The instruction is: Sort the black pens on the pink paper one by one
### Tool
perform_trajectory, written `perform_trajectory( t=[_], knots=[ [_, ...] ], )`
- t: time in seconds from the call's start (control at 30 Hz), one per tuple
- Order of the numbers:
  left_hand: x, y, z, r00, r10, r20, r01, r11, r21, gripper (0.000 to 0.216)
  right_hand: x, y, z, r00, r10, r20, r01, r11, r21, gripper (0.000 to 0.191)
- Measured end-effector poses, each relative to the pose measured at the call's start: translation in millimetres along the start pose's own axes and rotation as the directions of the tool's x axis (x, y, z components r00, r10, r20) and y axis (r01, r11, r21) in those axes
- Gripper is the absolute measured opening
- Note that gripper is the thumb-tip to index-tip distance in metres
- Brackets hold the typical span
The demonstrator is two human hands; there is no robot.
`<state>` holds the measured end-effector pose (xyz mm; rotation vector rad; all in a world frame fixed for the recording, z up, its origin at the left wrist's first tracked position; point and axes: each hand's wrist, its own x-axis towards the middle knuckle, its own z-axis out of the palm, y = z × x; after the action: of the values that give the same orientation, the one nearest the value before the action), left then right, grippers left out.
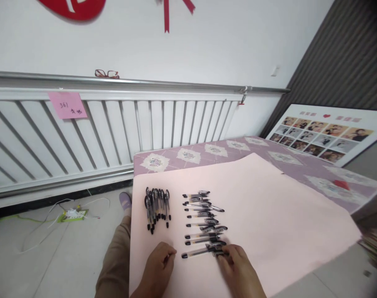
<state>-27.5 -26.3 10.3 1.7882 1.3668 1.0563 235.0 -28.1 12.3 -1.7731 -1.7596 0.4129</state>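
Observation:
A column of black gel pens (199,225) lies on the pink sheet (269,219), laid roughly side by side with black ends to the left and clips or caps to the right. To its left is a bunch of capped gel pens (157,207), clips toward the wall. My right hand (238,265) has its fingers closed at the clip end of the nearest pen (194,251), partly hiding it. My left hand (160,265) is closed, thumb and forefinger together, just left of that pen's black end; whatever is in it, if anything, is hidden.
Beneath the sheet is a purple patterned tablecloth (176,159), with a radiator (163,124) behind. A photo board (325,134) leans at the right. Glasses (107,74) rest on the pipe. A power strip (73,215) with cables lies on the floor at left.

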Motion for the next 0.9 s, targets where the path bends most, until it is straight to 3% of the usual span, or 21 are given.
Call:
perform_trajectory(
  t=[0.17,0.3,0.47,0.6,0.7,0.9],
  knots=[
    [0,-3,-2,0.997,-0.068,-0.046,0.065,0.996,-0.066,0.013,5,-11,-6,0.999,-0.013,-0.038,0.012,1.000,-0.015,0.016],
    [1,0,-5,0.992,-0.104,-0.070,0.096,0.990,-0.106,0.013,20,-38,-1,0.997,-0.079,0.007,0.080,0.996,-0.044,0.013],
    [4,0,-5,0.990,-0.096,-0.101,0.083,0.989,-0.125,0.013,52,-86,30,0.976,-0.169,0.135,0.181,0.980,-0.082,0.016],
    [4,-7,-4,0.990,-0.086,-0.111,0.071,0.988,-0.135,0.013,81,-114,63,0.970,-0.187,0.155,0.202,0.976,-0.085,0.018],
    [4,-11,-3,0.993,-0.047,-0.112,0.031,0.990,-0.140,0.013,102,-126,84,0.971,-0.162,0.173,0.182,0.977,-0.108,0.020],
    [7,-18,5,0.973,0.000,-0.231,-0.046,0.980,-0.193,0.012,130,-137,109,0.973,-0.066,0.220,0.107,0.977,-0.182,0.019]
  ],
)
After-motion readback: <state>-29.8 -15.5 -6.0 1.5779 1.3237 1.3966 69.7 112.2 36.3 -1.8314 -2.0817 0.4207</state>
